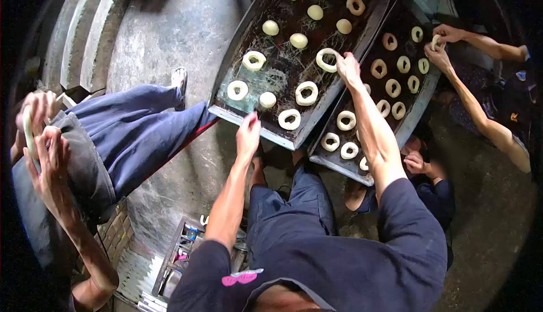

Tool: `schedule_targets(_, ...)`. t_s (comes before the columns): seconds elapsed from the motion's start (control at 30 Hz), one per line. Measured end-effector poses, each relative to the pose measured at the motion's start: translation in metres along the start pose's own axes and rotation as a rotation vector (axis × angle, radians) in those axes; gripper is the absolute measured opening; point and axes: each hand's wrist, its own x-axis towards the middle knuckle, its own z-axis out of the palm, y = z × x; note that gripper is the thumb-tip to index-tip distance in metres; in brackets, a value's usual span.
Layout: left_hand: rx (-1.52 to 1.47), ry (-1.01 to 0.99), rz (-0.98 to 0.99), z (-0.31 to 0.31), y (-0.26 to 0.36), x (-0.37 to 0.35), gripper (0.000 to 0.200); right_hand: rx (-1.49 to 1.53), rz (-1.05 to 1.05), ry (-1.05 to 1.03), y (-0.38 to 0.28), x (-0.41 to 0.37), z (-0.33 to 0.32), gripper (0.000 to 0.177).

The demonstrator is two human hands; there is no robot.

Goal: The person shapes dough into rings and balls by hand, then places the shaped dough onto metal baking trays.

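A large dark tray [277, 77] in front of me bears several dough rings and dough balls. At its right side, my right hand [349, 70] pinches the edge of a pale dough ring [327, 60]. My left hand [248, 135] is over the tray's front edge, its fingers drawn together with nothing visible in them. Just beyond those fingertips lies a dough ball [267, 100], with a small gap between. Another dough ring [289, 119] sits to the right of my left hand, near the front corner.
A second tray [339, 168] with several rings adjoins on the right. Beyond it, a co-worker's hands [440, 46] hold a small ring. At left, another co-worker's hands [42, 137] hold a dough piece. A person's hand [416, 162] shows near the second tray. A toolbox [181, 250] stands below.
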Motion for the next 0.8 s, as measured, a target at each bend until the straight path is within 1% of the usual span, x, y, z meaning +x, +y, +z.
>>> schedule_targets(0.03, 0.152, -0.021, 0.03, 0.011, 0.004, 0.022, 0.036, -0.1, -0.075, 0.093, -0.008, -0.021, -0.009, 0.047)
schedule_targets(0.07, 0.278, 0.032, 0.194, 0.026, -0.003, 0.042, 0.039, -0.112, -0.122, 0.072, -0.012, -0.039, -0.02, 0.046)
schedule_targets(0.1, 0.416, 0.044, 0.277, 0.035, -0.005, 0.057, 0.044, -0.063, -0.144, 0.048, -0.01, -0.055, -0.024, 0.044)
schedule_targets(0.13, 0.569, -0.016, 0.328, 0.04, -0.017, 0.071, 0.044, 0.054, -0.174, -0.019, -0.008, -0.077, -0.03, 0.043)
schedule_targets(0.17, 0.656, -0.06, 0.395, 0.044, -0.021, 0.075, 0.036, 0.172, -0.202, -0.08, -0.005, -0.1, -0.037, 0.041)
schedule_targets(0.23, 0.738, -0.131, 0.424, 0.047, -0.016, 0.08, 0.027, 0.262, -0.11, -0.23, -0.003, -0.15, -0.042, 0.036)
schedule_targets(0.27, 0.741, -0.136, 0.422, 0.043, -0.009, 0.074, 0.027, 0.323, -0.068, -0.319, 0.005, -0.169, -0.036, 0.034)
schedule_targets(0.3, 0.596, -0.218, 0.234, 0.039, 0.003, 0.07, 0.028, 0.387, -0.029, -0.402, 0.015, -0.185, -0.025, 0.033)
schedule_targets(0.33, 0.451, -0.301, 0.045, 0.035, 0.009, 0.061, 0.028, 0.531, -0.005, -0.464, 0.021, -0.203, -0.014, 0.032)
schedule_targets(0.37, 0.183, -0.236, 0.078, 0.035, -0.002, 0.051, 0.037, 0.535, -0.038, -0.456, 0.026, -0.216, 0.0, 0.035)
schedule_targets(0.47, -0.36, -0.388, -0.092, 0.02, 0.013, -0.002, 0.055, 0.775, -0.031, -0.497, -0.025, -0.267, -0.009, 0.043)
schedule_targets(0.5, -0.452, -0.437, -0.127, 0.01, 0.026, -0.024, 0.054, 0.879, -0.047, -0.511, -0.04, -0.282, -0.014, 0.046)
schedule_targets(0.53, -0.509, -0.437, -0.158, 0.0, 0.04, -0.045, 0.054, 1.043, -0.059, -0.59, -0.043, -0.291, -0.008, 0.053)
schedule_targets(0.57, -0.57, -0.434, -0.186, -0.013, 0.054, -0.065, 0.055, 1.048, -0.081, -0.584, -0.043, -0.304, -0.005, 0.053)
schedule_targets(0.63, -0.582, -0.431, -0.125, -0.043, 0.076, -0.097, 0.054, 0.816, -0.218, -0.492, -0.054, -0.328, -0.012, 0.056)
schedule_targets(0.67, -0.587, -0.434, -0.088, -0.056, 0.086, -0.112, 0.054, 0.714, -0.232, -0.493, -0.058, -0.341, -0.019, 0.058)
schedule_targets(0.77, -0.578, -0.479, 0.042, -0.084, 0.092, -0.139, 0.05, 0.662, -0.405, -0.389, -0.077, -0.392, -0.035, 0.049)
schedule_targets(0.8, -0.513, -0.494, 0.091, -0.085, 0.083, -0.146, 0.049, 0.683, -0.43, -0.362, -0.075, -0.398, -0.035, 0.045)
